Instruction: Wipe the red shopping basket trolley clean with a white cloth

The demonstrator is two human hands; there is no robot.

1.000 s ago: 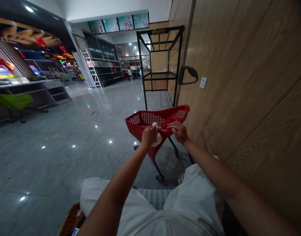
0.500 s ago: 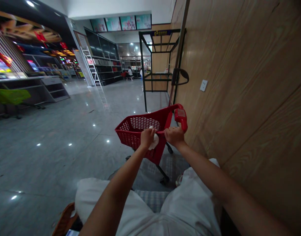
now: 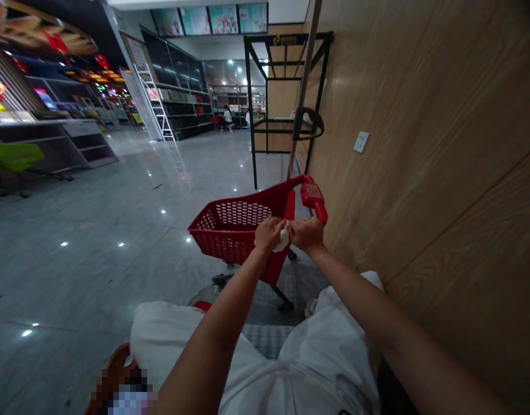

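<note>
A red plastic shopping cart (image 3: pixel 234 210) with perforated sides stands before my knees, turned so that its handle (image 3: pixel 312 196) points to the right. My left hand (image 3: pixel 270 232) is closed on a crumpled white cloth (image 3: pixel 282 241), pressed against the cart's near upper rim. Right beside it, my right hand (image 3: pixel 307 232) is closed around the same rim, just below the handle. The fingertips of both hands nearly meet, and the part of the rim under them is hidden. The inside of the basket shows only in part.
A wood-panelled wall (image 3: pixel 420 144) with a socket (image 3: pixel 361 142) runs close on my right. A pole (image 3: pixel 305 69) with a black loop leans there, before a dark metal frame (image 3: pixel 252 115). Farther left are a green cart (image 3: pixel 14 155), a counter and a ladder (image 3: pixel 160 112). A person (image 3: pixel 227 117) crouches far back.
My left hand has slid right along the rim with the white cloth, up to my right hand. The cart sits slightly farther left in view, and the view has tipped down a little.
</note>
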